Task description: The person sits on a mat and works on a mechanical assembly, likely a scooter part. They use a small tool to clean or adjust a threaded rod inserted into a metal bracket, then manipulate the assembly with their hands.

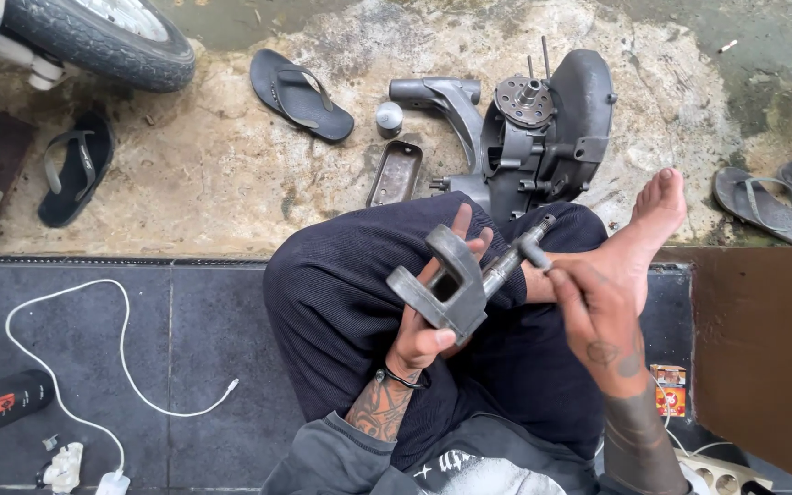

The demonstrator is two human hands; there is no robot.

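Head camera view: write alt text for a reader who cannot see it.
A seated person's left hand cradles a grey metal bracket while the right hand grips a shaft running through it. Beyond their knees, an engine casing and sandals lie on concrete.

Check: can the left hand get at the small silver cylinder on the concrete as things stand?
Probably not: the left hand grips the grey metal bracket, and the small silver cylinder lies beyond the raised knee.
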